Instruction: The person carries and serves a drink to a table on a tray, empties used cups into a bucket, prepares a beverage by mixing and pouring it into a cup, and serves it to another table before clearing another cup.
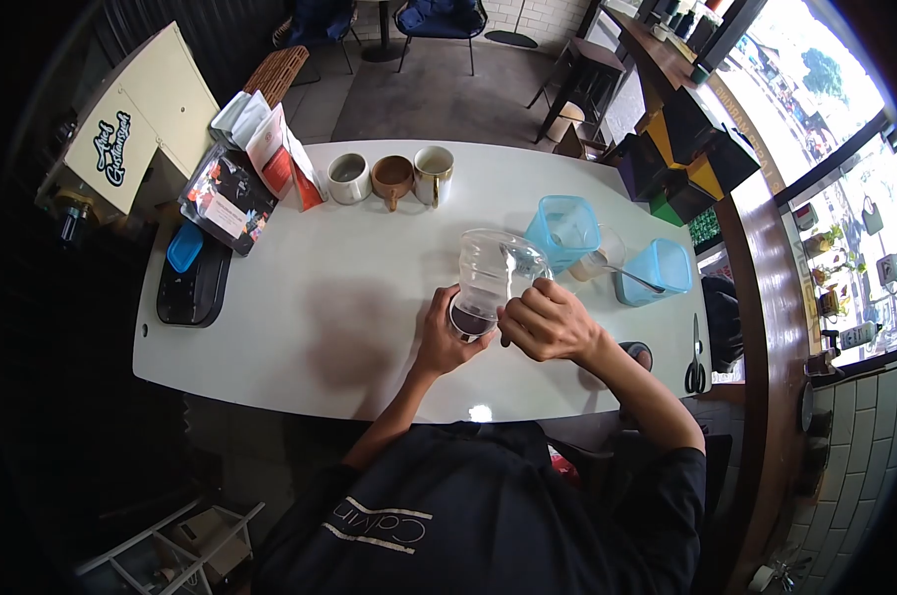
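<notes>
My left hand (447,342) is wrapped round a small cup (471,319) whose inside looks dark, just above the near middle of the white table. My right hand (550,322) grips the handle side of a clear plastic jug (488,266). The jug is tilted, with its narrow end over the cup's rim; whether they touch, or anything flows, I cannot tell. Beyond the jug stands a light blue plastic container (564,226). A second blue container (657,270) is farther right, with a metal spoon (635,279) in front of it. Between them a clear cup (599,256) is partly hidden.
Three mugs (392,178) line the table's far side. Coffee-style pouches (270,149), a boxed item (228,198) and a black tray (193,290) occupy the left. Scissors (696,362) lie at the right edge. A dark round object (635,354) sits by my right forearm.
</notes>
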`<state>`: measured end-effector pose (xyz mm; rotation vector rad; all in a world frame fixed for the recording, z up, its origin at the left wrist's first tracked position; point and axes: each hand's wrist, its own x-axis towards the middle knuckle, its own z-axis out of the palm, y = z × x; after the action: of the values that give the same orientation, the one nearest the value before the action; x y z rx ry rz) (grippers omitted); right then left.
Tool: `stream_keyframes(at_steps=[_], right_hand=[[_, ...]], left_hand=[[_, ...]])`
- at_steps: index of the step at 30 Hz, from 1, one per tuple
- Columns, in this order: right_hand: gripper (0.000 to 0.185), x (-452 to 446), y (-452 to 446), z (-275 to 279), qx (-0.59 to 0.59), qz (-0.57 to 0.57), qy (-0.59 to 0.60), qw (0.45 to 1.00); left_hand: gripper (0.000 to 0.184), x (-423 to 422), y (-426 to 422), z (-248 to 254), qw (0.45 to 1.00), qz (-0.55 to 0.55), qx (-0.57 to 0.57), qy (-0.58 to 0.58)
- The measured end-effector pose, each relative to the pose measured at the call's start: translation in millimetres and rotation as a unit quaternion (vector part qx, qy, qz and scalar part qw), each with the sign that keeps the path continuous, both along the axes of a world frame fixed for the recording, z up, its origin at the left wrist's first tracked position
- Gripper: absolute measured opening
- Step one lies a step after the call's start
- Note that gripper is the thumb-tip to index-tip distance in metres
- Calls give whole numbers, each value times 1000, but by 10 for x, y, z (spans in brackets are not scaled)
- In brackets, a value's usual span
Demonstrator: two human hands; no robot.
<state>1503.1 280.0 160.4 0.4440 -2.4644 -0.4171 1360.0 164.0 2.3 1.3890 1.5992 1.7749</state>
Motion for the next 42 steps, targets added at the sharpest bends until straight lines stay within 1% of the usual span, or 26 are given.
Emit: stream_keyframes(at_steps=[7, 10, 14, 18, 24, 27, 30, 34, 37, 39, 42], right_hand=[[10, 20, -15, 13, 0, 6, 33, 999], [8, 15, -22, 3, -1, 14, 54, 998], [14, 6, -30, 15, -6, 26, 84, 996], [15, 14, -24, 39, 2, 22, 92, 995], [13, 33, -28, 50, 5, 23, 97, 995], [12, 44, -26, 20, 6, 21, 101, 995], [12, 54, -25, -6, -3, 23, 104, 994], [12, 49, -25, 15, -1, 24, 88, 996], [12, 55, -28, 25, -1, 27, 88, 996], [12, 56, -29, 29, 0, 27, 92, 995], [12, 57, -17, 25, -4, 24, 114, 993]], left_hand=[[72, 12, 10, -29, 1000, -6, 8, -12], [71, 1, 15, -36, 999, -26, 1, -27], [69, -9, 24, -47, 1000, -20, -8, -12], [69, -11, 9, -20, 1000, -16, -18, 17], [68, 2, -2, 18, 999, -23, -35, -13], [67, 3, 10, 13, 1000, -6, -22, 14], [66, 9, 29, -22, 1000, -9, -14, 2], [66, -14, 20, -84, 999, -16, -23, 16], [66, -41, 29, -239, 999, -34, -35, -1], [66, -33, 26, -247, 998, -49, -34, -25], [66, 8, 7, -116, 998, -39, -32, -36]])
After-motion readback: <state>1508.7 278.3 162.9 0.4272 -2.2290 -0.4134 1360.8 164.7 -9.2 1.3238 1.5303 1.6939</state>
